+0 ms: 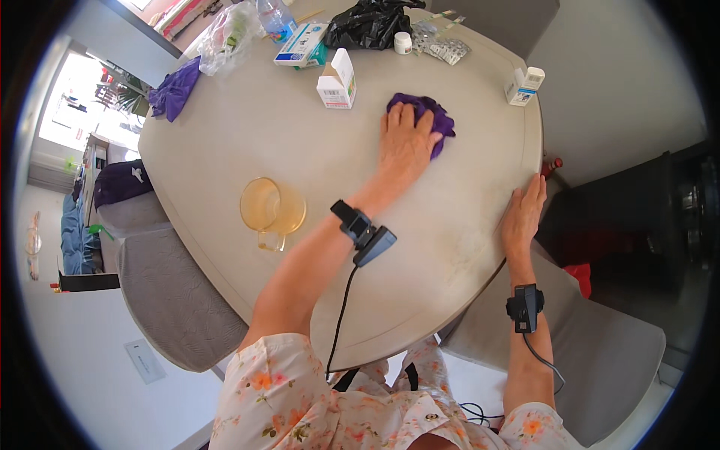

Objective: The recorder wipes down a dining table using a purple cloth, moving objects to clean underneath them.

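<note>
My left hand [406,146] presses down on a crumpled purple cloth [437,120] on the pale tabletop, its fingers bent over the near side of the cloth. The cloth shows beyond and to the right of my fingers. At the right edge of the table [360,154] rests my right hand [523,214], fingers stretched out and holding nothing. A clear amber glass mug [291,210] with a handle stands left of my left forearm. Beyond my left hand is a white box [337,84] with its flap raised.
Along the far side lie a black plastic bag [367,26], flat boxes [301,45], a white pill bottle [403,43], blister packs [448,49], a clear plastic bag [229,41] and another purple cloth [176,88]. A small white box [523,88] stands far right. Grey chairs [174,300] flank the table.
</note>
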`<action>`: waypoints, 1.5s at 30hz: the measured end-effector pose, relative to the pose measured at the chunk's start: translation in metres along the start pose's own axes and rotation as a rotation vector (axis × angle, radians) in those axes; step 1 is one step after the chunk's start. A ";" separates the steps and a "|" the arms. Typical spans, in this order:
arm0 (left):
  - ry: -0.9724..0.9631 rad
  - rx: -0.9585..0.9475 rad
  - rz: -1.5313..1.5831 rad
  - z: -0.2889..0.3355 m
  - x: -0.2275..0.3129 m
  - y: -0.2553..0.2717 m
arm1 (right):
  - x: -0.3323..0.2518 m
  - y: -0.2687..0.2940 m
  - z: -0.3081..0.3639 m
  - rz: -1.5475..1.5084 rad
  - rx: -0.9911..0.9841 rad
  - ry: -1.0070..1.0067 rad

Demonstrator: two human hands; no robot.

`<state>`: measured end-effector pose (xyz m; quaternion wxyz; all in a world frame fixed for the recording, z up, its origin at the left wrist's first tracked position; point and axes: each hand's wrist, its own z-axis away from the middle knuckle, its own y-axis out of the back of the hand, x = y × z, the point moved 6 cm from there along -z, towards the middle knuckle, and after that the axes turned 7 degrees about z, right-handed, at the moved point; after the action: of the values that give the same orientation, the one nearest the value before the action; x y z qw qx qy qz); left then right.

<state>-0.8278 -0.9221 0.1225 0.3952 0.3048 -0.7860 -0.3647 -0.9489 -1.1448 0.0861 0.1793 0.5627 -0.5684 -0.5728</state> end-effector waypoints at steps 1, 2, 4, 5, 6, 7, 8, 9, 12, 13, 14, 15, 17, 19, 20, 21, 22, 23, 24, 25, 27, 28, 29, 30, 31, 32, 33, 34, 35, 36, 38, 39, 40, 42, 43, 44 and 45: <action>0.004 0.034 -0.048 -0.009 -0.007 -0.001 | 0.000 0.000 0.000 -0.003 -0.001 0.004; 0.006 0.036 -0.052 -0.016 -0.014 -0.004 | 0.001 0.000 0.000 -0.018 0.006 0.011; 0.056 0.040 -0.131 -0.029 -0.029 -0.005 | -0.003 -0.001 0.001 -0.040 0.007 0.021; 0.063 0.057 -0.159 -0.033 -0.034 -0.005 | -0.004 0.000 0.001 -0.053 -0.021 -0.020; 0.065 0.056 -0.159 -0.039 -0.037 -0.008 | -0.001 0.001 0.000 -0.059 -0.047 -0.062; 0.069 0.073 -0.164 -0.043 -0.040 -0.009 | 0.001 0.000 0.000 -0.059 -0.049 -0.060; 0.072 0.091 -0.170 -0.048 -0.043 -0.010 | 0.003 0.001 -0.001 -0.047 -0.034 -0.057; 0.076 0.090 -0.179 -0.053 -0.050 -0.010 | 0.002 0.000 -0.001 -0.041 -0.020 -0.052; 0.148 0.140 -0.216 -0.063 -0.070 -0.005 | -0.002 0.001 -0.001 -0.075 -0.046 -0.084; 0.157 0.123 -0.227 -0.065 -0.073 -0.006 | -0.002 -0.001 -0.001 -0.079 -0.049 -0.083; 0.167 0.107 -0.239 -0.065 -0.075 -0.007 | 0.000 -0.001 -0.001 -0.073 -0.040 -0.073; 0.166 0.107 -0.239 -0.065 -0.074 -0.008 | 0.002 -0.001 -0.002 -0.062 -0.027 -0.065; 0.154 0.077 -0.223 -0.064 -0.070 -0.012 | 0.007 -0.001 -0.003 -0.062 -0.022 -0.066; 0.147 0.086 -0.245 -0.064 -0.075 -0.010 | 0.008 -0.001 -0.002 -0.073 -0.021 -0.063; 0.139 0.094 -0.259 -0.063 -0.078 -0.009 | 0.008 -0.002 -0.002 -0.077 -0.017 -0.053; 0.138 0.093 -0.256 -0.063 -0.078 -0.007 | 0.011 -0.002 -0.003 -0.075 -0.012 -0.046; 0.186 0.087 -0.270 -0.063 -0.081 -0.005 | 0.014 -0.003 -0.002 -0.071 -0.011 -0.048; 0.233 0.080 -0.283 -0.062 -0.085 -0.003 | 0.016 -0.004 -0.002 -0.066 -0.005 -0.042; 0.230 0.082 -0.284 -0.062 -0.090 0.000 | 0.015 -0.004 -0.002 -0.067 0.003 -0.034; 0.240 0.123 -0.313 -0.060 -0.099 0.005 | 0.015 -0.004 -0.002 -0.074 0.001 -0.034; 0.252 0.164 -0.369 -0.060 -0.115 0.013 | 0.015 -0.003 -0.002 -0.098 0.010 -0.016; 0.251 0.161 -0.370 -0.059 -0.121 0.014 | 0.015 -0.002 -0.002 -0.099 0.009 -0.019; 0.292 0.182 -0.396 -0.057 -0.129 0.018 | 0.016 -0.003 -0.002 -0.101 0.005 -0.027; 0.332 0.204 -0.422 -0.056 -0.136 0.023 | 0.015 -0.003 -0.002 -0.102 0.001 -0.035; 0.374 0.185 -0.419 -0.057 -0.143 0.026 | 0.014 -0.003 -0.002 -0.103 0.000 -0.038; 0.372 0.184 -0.422 -0.058 -0.148 0.029 | 0.012 -0.004 -0.002 -0.110 -0.004 -0.038; 0.417 0.163 -0.399 -0.061 -0.148 0.029 | 0.013 -0.001 -0.003 -0.107 -0.005 -0.042; 0.461 0.143 -0.376 -0.063 -0.148 0.029 | 0.013 0.001 -0.003 -0.099 -0.003 -0.047; 0.500 0.111 -0.341 -0.066 -0.146 0.027 | 0.013 0.003 -0.003 -0.103 -0.003 -0.057; 0.498 0.110 -0.343 -0.067 -0.148 0.029 | 0.010 0.002 -0.003 -0.116 -0.006 -0.065; 0.503 0.088 -0.338 -0.069 -0.150 0.030 | 0.007 0.001 -0.002 -0.098 -0.007 -0.058; 0.503 0.086 -0.342 -0.069 -0.152 0.028 | 0.005 0.001 0.000 -0.079 -0.011 -0.049; 0.447 0.095 -0.341 -0.070 -0.150 0.026 | 0.004 0.000 0.001 -0.083 -0.014 -0.050; 0.391 0.104 -0.337 -0.075 -0.145 0.021 | 0.002 0.001 0.001 -0.101 -0.021 -0.059; 0.278 0.072 -0.289 -0.080 -0.134 0.013 | 0.001 0.001 0.000 -0.102 -0.021 -0.058; 0.166 0.041 -0.241 -0.083 -0.121 0.005 | -0.001 0.001 0.000 -0.105 -0.032 -0.059; 0.096 0.005 -0.183 -0.086 -0.095 -0.006 | 0.004 0.003 -0.001 -0.092 -0.039 -0.065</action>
<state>-0.7062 -0.8808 0.1161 0.3970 0.3932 -0.7359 -0.3823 -0.9503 -1.1493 0.0872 0.1452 0.5659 -0.5360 -0.6094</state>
